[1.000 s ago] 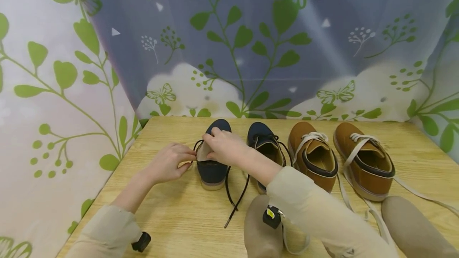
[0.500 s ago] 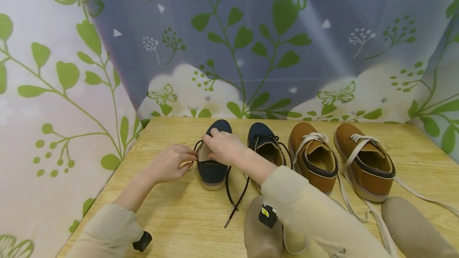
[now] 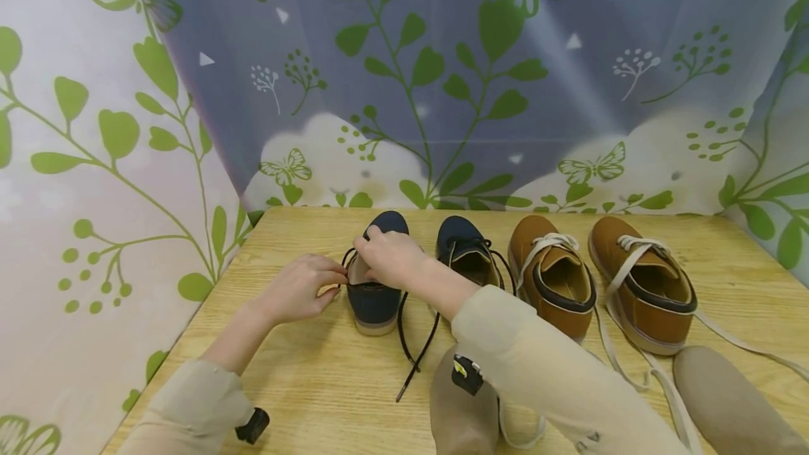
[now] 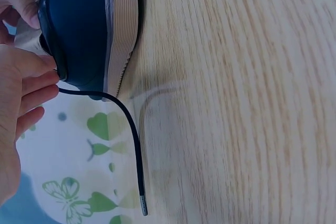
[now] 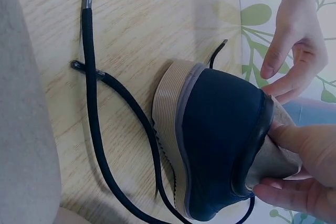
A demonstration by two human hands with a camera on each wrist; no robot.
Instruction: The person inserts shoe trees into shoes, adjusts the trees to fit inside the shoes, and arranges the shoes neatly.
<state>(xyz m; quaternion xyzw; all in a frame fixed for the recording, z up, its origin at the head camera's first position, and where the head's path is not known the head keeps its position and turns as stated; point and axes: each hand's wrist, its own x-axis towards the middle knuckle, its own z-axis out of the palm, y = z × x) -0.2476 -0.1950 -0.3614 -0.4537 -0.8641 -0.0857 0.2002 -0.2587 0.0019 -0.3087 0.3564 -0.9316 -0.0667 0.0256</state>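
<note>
A navy shoe (image 3: 375, 309) with a black collar and pale sole stands second from no other on its left, heel toward me. My right hand (image 3: 395, 257) reaches over it and grips the beige-lined tongue (image 5: 270, 160) in its opening, thumb at one edge and fingers at the other. My left hand (image 3: 302, 286) is at the shoe's left side, fingertips right at the collar edge and the black shoelace (image 4: 137, 145). I cannot tell whether those fingertips pinch the lace. The lace's tail arcs away with a metal tip. Another black lace (image 3: 417, 357) trails on the right.
Right of it stand a second navy shoe (image 3: 456, 230) and two brown shoes (image 3: 529, 234) with loose cream laces. Two taupe rounded forms (image 3: 461, 406) lie nearer me on the wooden table (image 3: 341, 392). A leaf-patterned cloth (image 3: 442, 111) hangs behind.
My right hand and forearm have shifted slightly left over the shoe. The left hand stays in nearly the same place, and the shoes have not moved.
</note>
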